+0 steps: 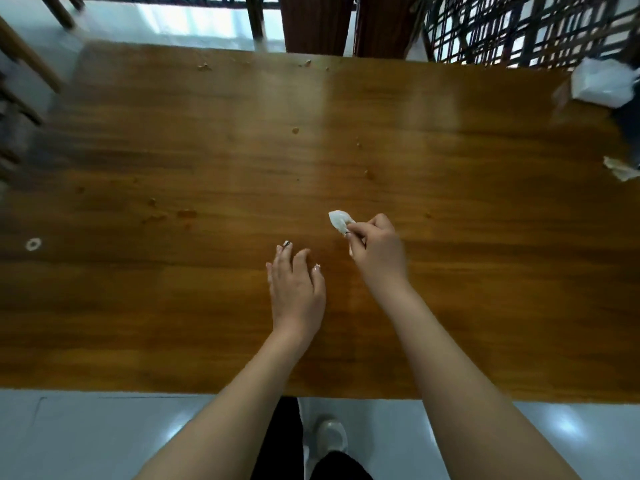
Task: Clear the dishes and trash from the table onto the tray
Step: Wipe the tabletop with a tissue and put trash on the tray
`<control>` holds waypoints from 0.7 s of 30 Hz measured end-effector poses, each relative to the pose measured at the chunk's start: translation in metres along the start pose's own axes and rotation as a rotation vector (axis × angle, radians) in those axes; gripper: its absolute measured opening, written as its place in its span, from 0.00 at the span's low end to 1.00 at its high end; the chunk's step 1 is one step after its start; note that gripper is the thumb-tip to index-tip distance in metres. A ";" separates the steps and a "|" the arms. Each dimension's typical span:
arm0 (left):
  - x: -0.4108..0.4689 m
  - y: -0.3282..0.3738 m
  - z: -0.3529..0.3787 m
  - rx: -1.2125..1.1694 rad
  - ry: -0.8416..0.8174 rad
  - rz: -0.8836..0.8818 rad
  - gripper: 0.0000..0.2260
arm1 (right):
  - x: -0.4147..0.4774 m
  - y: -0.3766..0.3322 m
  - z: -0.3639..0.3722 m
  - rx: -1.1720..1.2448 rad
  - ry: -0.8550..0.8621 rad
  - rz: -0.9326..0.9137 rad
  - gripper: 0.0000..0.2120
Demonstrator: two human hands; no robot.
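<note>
My right hand (377, 251) pinches a small crumpled white tissue (338, 220) just above the wooden table (207, 306), near its middle. My left hand (296, 285) hovers flat beside it, fingers relaxed and holding nothing. Small food crumbs (187, 213) and stains dot the tabletop. A tiny white ring-shaped scrap (33, 244) lies near the left edge. At the far right edge lie a large crumpled white napkin (602, 83) and a smaller wad of tissue (621, 169). No tray is in view.
Wooden chair parts (24, 64) stand at the left, and a dark lattice screen (519, 29) rises behind the table's far right. The shiny tiled floor (86, 438) and my shoe (330, 436) show below the near table edge.
</note>
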State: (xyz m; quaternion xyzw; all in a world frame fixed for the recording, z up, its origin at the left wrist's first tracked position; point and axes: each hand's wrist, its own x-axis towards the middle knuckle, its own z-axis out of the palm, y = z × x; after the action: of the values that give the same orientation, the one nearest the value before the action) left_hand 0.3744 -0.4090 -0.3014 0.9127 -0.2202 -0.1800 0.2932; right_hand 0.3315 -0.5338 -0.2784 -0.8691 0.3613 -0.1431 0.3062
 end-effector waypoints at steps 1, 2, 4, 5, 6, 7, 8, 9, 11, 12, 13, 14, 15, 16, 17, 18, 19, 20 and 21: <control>0.015 -0.002 -0.008 -0.001 0.005 -0.005 0.18 | 0.011 -0.007 0.005 0.006 -0.006 0.004 0.10; 0.032 -0.006 -0.016 0.001 0.006 -0.008 0.19 | 0.024 -0.014 0.012 0.011 -0.011 0.005 0.11; 0.065 -0.012 -0.033 0.008 0.001 -0.025 0.19 | 0.046 -0.029 0.027 0.016 -0.044 0.003 0.12; 0.083 -0.017 -0.040 0.002 0.000 -0.033 0.19 | 0.060 -0.037 0.036 0.016 -0.063 0.000 0.13; 0.100 -0.022 -0.046 -0.005 -0.004 -0.039 0.19 | 0.074 -0.044 0.046 0.015 -0.084 -0.004 0.14; 0.116 -0.027 -0.051 -0.006 -0.005 -0.039 0.19 | 0.087 -0.051 0.055 0.015 -0.101 -0.008 0.15; 0.129 -0.030 -0.054 -0.003 -0.002 -0.036 0.19 | 0.097 -0.056 0.061 0.014 -0.116 -0.017 0.15; 0.143 -0.034 -0.057 0.005 0.001 -0.031 0.19 | 0.110 -0.061 0.070 0.014 -0.128 -0.022 0.15; 0.163 -0.036 -0.061 0.023 0.016 -0.010 0.18 | 0.128 -0.067 0.081 0.015 -0.128 -0.029 0.14; 0.174 -0.037 -0.061 0.031 0.022 0.001 0.18 | 0.137 -0.067 0.087 0.013 -0.123 -0.030 0.13; 0.180 -0.036 -0.062 0.047 0.026 0.014 0.18 | 0.141 -0.067 0.089 0.010 -0.121 -0.034 0.12; 0.185 -0.035 -0.063 0.062 0.029 0.028 0.18 | 0.143 -0.066 0.091 0.000 -0.131 -0.041 0.12; 0.192 -0.035 -0.064 0.075 0.028 0.035 0.18 | 0.148 -0.065 0.093 -0.014 -0.158 -0.058 0.12; 0.199 -0.036 -0.063 0.085 0.032 0.041 0.18 | 0.150 -0.063 0.094 -0.025 -0.194 -0.077 0.13; 0.203 -0.035 -0.063 0.096 0.036 0.049 0.18 | 0.150 -0.062 0.092 -0.033 -0.227 -0.098 0.14; 0.207 -0.035 -0.063 0.111 0.041 0.058 0.18 | 0.150 -0.061 0.088 -0.036 -0.263 -0.118 0.15; 0.211 -0.036 -0.062 0.124 0.044 0.058 0.19 | 0.153 -0.060 0.085 -0.049 -0.311 -0.139 0.18; 0.211 -0.037 -0.061 0.135 0.053 0.065 0.19 | 0.154 -0.058 0.079 -0.096 -0.356 -0.168 0.22; 0.212 -0.038 -0.059 0.146 0.065 0.073 0.19 | 0.157 -0.056 0.074 -0.199 -0.399 -0.210 0.26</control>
State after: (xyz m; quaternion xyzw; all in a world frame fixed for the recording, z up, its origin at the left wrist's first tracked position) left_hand 0.5903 -0.4614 -0.3221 0.9284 -0.2563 -0.1230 0.2393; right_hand 0.5066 -0.5835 -0.2956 -0.9389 0.2134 0.0369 0.2677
